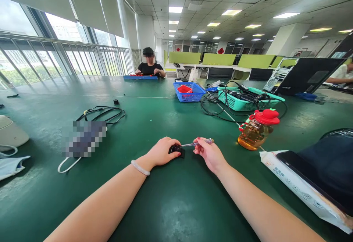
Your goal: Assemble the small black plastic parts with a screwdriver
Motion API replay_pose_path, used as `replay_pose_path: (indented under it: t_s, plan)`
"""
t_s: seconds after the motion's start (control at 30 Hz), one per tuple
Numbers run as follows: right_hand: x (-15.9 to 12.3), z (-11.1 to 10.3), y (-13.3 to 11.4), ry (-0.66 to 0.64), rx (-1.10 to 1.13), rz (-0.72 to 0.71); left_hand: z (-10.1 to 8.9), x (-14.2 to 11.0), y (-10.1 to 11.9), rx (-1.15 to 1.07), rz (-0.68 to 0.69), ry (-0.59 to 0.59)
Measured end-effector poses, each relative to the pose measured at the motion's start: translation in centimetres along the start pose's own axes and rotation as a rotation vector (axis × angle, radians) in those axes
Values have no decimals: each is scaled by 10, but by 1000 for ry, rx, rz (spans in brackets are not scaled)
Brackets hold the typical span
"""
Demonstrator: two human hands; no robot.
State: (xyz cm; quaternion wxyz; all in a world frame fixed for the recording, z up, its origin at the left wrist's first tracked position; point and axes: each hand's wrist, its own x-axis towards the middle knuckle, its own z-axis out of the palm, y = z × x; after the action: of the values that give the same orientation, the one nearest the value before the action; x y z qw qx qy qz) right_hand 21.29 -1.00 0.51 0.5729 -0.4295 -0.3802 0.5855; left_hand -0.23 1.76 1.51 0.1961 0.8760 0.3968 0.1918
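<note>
A small black object [178,150], its kind unclear, lies on the green table. My left hand [162,151] is closed around its left side, thumb in front and fingers behind. My right hand [207,153] grips a screwdriver [203,142] by its clear purplish handle. The thin metal shaft points left, and its tip reaches the top right of the black object. Whether the tip sits in a screw is too small to tell.
To the right stands a bottle with a red lid [256,130], near a wipes pack [298,187] with a phone on top. Cables spill from a green basket [239,104] beside a blue basket [190,96]. A lanyard [102,113] lies left. Another person [149,65] sits opposite.
</note>
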Motion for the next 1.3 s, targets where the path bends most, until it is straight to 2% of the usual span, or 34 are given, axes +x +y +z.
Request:
replay_pose_path:
  t_s: [0.33, 0.6, 0.8, 1.0, 1.1, 1.17, 1.3]
  plan:
    - [-2, 3, -1, -25, -6, -23, 0, -1, 0, 16, 21, 25]
    - [-5, 6, -3, -72, -24, -61, -4, -4, 5, -2, 127, 91]
    - [-9, 7, -4, -178, -117, -98, -3, -5, 6, -13, 240, -10]
    - [-11, 9, -2, -236, -235, -118, -1, -5, 3, -3, 256, -83]
    - [-10, 8, -2, -210, -250, -150, -2, -4, 1, -12, 253, -87]
    - [-11, 7, -4, -146, -274, -203, -2, -4, 0, -18, 237, -77]
    - [-17, 6, -12, -2, -525, -409, 1, -3, -3, 1, 155, -24]
